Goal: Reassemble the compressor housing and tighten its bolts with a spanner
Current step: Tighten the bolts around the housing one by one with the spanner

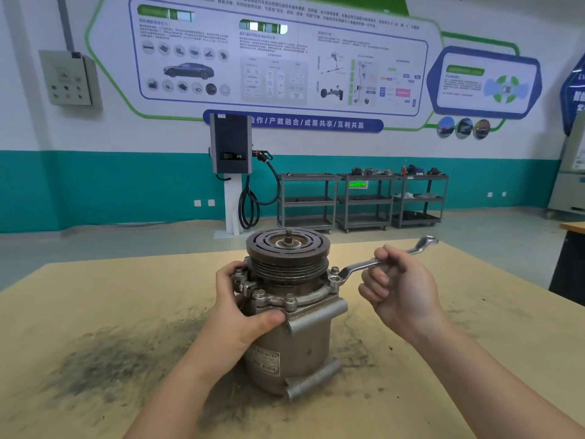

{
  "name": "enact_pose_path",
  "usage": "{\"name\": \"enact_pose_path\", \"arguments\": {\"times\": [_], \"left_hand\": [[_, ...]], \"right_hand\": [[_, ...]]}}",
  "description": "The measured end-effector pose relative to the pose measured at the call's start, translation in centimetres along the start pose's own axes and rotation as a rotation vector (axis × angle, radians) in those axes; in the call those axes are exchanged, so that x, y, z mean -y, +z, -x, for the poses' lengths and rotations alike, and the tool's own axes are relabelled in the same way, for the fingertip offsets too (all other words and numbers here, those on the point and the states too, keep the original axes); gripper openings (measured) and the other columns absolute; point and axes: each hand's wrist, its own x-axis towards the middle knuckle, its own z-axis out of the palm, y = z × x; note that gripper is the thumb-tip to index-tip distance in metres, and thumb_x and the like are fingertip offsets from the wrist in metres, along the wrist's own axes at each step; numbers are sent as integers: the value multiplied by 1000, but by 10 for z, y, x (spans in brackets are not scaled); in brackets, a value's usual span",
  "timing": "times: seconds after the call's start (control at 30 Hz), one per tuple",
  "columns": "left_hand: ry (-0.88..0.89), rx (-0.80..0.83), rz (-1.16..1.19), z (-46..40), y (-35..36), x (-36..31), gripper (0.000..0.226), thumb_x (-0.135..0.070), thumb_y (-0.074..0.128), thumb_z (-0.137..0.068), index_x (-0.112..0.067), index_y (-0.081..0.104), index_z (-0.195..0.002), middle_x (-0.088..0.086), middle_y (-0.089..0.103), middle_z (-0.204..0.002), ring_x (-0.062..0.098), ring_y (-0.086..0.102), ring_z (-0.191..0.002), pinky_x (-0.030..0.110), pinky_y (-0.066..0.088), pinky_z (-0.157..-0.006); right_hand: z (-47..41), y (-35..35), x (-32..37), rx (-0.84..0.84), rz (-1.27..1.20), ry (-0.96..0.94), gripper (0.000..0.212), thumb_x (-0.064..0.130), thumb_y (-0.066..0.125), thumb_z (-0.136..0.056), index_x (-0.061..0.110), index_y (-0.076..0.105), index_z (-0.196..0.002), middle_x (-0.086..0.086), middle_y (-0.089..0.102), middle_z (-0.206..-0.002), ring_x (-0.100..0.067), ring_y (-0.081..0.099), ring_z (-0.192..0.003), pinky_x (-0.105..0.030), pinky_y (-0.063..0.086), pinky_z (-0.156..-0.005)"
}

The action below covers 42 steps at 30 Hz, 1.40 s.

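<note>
From the head camera, the compressor (291, 315) stands upright mid-worktop (95, 312), nearer the front edge, pulley up. The left hand (243, 299) grips its housing flange, thumb curled across the front. The right hand (399, 286) is clenched round a spanner (373, 263) whose ring end sits on a bolt (335, 274) at the flange's right. A label on the body reads "8320134"; other print is unreadable.
</note>
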Motion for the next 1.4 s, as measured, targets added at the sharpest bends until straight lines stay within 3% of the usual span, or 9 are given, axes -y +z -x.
{"name": "enact_pose_path", "arguments": {"times": [0.2,0.37,0.5,0.73,0.93,1.07,1.17,1.27,1.4], "left_hand": [[-34,-28,-40,-3,0,-1,88,-81,82,-26,-75,33,-98,-21,59,-118,-15,61,-97,7,50,-69],[-29,-48,-35,-1,2,-2,77,-65,86,-38,-75,34,-95,-23,59,-117,-15,61,-97,8,50,-70],[-25,-85,-30,6,9,-9,82,-72,87,-35,-74,33,-96,-40,58,-106,-16,59,-100,19,50,-82],[-35,-403,-183,39,58,-29,87,-64,81,-52,-55,24,-118,-16,42,-136,14,48,-124,43,39,-109],[-52,-663,-420,64,78,-45,100,-82,38,-60,-25,42,-142,7,24,-157,29,23,-143,53,23,-112],[19,-455,-311,28,35,-49,92,-84,43,-78,-24,36,-146,-8,39,-144,9,37,-133,34,33,-111],[-63,-208,-62,9,15,-41,74,-76,49,-63,-41,48,-128,-27,58,-121,-9,55,-110,7,45,-79],[-34,-131,-5,8,5,-20,59,-81,57,-70,-52,47,-120,-42,60,-110,-20,55,-106,8,47,-80],[13,-11,-1,7,-4,-10,96,-79,75,-49,-46,41,-132,-43,58,-117,-18,54,-112,5,46,-83]], "right_hand": [[30,5,-10,-89,15,-226,34,17,40,-101,16,50,-68,0,35,-48,-13,31,-42,-21,28,-39],[56,12,-24,-120,139,-484,43,15,42,-103,22,63,-66,2,55,-54,-10,51,-48,-20,42,-45],[42,21,17,-159,-114,-434,31,9,43,-100,11,54,-71,-1,51,-53,-14,47,-48,-21,40,-45],[46,17,13,-68,127,-271,52,9,45,-96,19,63,-48,0,47,-48,-13,44,-42,-22,36,-40],[43,8,10,-71,90,-259,53,11,45,-97,19,65,-50,0,50,-51,-12,49,-46,-22,38,-43],[34,5,11,-57,50,-167,41,13,46,-98,12,62,-61,-2,49,-53,-13,49,-46,-23,39,-43],[23,4,11,-26,47,-25,28,16,49,-95,9,55,-69,-3,45,-54,-15,44,-45,-25,35,-45],[13,4,13,31,79,33,19,19,56,-82,10,56,-64,-5,42,-51,-16,38,-42,-25,34,-42],[2,3,15,80,110,29,21,22,55,-76,12,59,-58,-5,42,-50,-16,36,-40,-23,36,-41]]}}
